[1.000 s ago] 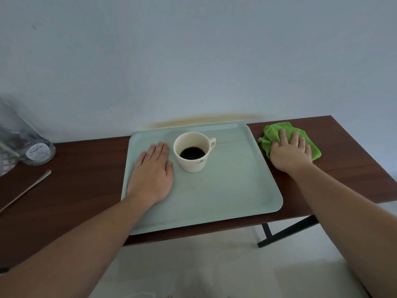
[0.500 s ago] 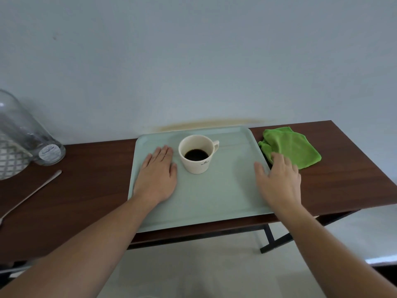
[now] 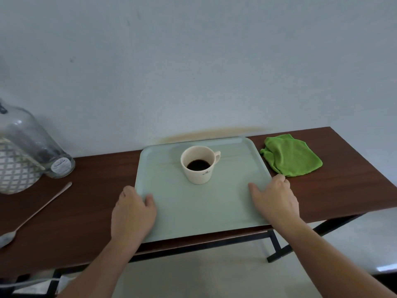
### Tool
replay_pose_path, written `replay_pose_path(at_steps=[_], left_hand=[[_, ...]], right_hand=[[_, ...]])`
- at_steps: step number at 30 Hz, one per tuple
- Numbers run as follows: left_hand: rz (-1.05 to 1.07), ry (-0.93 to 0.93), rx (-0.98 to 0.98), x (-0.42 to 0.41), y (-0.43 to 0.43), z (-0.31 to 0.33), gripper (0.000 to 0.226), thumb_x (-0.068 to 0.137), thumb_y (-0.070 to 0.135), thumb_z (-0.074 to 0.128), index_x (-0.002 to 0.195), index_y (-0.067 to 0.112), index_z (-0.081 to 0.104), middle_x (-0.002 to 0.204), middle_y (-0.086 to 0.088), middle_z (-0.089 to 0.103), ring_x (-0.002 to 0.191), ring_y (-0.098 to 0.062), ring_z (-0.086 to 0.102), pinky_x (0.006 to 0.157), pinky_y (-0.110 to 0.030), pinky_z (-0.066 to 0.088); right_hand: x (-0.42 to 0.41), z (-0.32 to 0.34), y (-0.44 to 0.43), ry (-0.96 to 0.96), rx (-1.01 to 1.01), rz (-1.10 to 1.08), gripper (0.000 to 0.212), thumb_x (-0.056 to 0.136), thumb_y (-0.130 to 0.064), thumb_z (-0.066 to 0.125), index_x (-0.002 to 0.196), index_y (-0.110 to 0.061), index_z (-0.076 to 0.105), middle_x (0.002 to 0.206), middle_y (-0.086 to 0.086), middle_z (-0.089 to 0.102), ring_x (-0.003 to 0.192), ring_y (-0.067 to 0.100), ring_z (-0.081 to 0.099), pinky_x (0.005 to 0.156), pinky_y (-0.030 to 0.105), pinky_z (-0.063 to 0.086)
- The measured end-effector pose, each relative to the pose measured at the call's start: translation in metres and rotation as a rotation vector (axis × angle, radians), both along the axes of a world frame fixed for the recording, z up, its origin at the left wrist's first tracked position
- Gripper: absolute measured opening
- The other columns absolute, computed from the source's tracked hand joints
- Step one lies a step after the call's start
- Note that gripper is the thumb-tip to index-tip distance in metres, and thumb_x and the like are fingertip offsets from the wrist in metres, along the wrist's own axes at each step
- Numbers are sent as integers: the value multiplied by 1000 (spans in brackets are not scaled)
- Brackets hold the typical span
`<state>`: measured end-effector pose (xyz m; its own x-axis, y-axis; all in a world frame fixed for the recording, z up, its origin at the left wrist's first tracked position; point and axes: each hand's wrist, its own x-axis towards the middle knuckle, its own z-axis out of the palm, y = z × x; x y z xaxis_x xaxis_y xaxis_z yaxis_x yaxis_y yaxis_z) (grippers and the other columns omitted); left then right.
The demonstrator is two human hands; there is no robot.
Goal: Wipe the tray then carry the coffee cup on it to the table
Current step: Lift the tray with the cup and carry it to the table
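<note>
Gripping the tray at both side edges, our left hand and right hand pinch its rim, thumbs on top; the coffee cup stands between and beyond them, midway, so we lift level

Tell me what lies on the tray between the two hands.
In the head view, only bare tray lies between the left hand and the right hand; the coffee cup stands farther back.

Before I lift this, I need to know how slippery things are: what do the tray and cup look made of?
The tray looks like smooth matte plastic: uniform pale green, moulded rounded rim. The cup looks like glazed ceramic: cream, thick wall, slight sheen. It could slide on that surface.
</note>
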<state>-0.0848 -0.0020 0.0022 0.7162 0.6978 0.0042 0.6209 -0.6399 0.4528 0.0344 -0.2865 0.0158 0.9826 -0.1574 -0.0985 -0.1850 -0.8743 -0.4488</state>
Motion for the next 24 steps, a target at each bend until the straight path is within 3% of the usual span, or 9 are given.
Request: replay_pose_path(at_steps=[5, 9, 16, 24], left_hand=[[30, -100, -187, -9, 17, 5, 30, 91, 34, 56, 97, 9, 42, 87, -10, 59, 70, -28, 56, 59, -37, 41], [-13, -177, -287, -19, 17, 17, 39, 85, 42, 65, 95, 12, 41, 82, -2, 59, 65, -16, 58, 48, -30, 39], [-197, -235, -310, -12, -11, 42, 39, 81, 45, 70, 88, 19, 41, 78, -1, 61, 63, -15, 61, 45, -28, 39], [-429, -248, -367, 23, -86, 47, 41, 82, 41, 70, 97, 14, 43, 83, 0, 62, 69, -14, 61, 50, -30, 41]], right_hand=[[-6, 3, -2, -4, 23, -33, 54, 83, -59, 54, 101, -11, 37, 105, 6, 51, 81, 28, 50, 69, 39, 40], [-16, 13, -13, -70, -2, -46, 56, 82, -66, 50, 97, -13, 38, 95, 1, 49, 77, 27, 49, 66, 39, 39], [-51, 23, -61, -147, 2, -191, 53, 80, -70, 50, 90, -19, 38, 86, -5, 45, 76, 25, 51, 62, 38, 42], [-88, 34, -150, -150, -40, -390, 56, 82, -72, 47, 92, -17, 44, 82, -5, 53, 69, 20, 55, 57, 36, 42]])
